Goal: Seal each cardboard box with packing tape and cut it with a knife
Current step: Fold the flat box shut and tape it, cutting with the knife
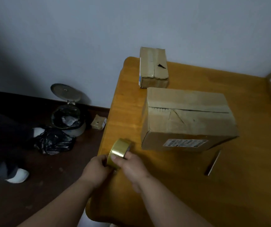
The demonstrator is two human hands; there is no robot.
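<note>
Gripping tape roll (120, 149) w/ both hands, left hand (97, 167) & right hand (129, 166), near big box (188, 118).

A shiny yellowish tape roll (119, 151) sits clasped between the fingers. Beyond them lies a big cardboard box (188, 118), top seam unsealed; a slim knife (213, 163) rests flat to their right.

Dim, soft picture; deep shadow from 8 to 10 o'clock, glare on the tape (119, 150), wide-angle bending at the edges.
</note>
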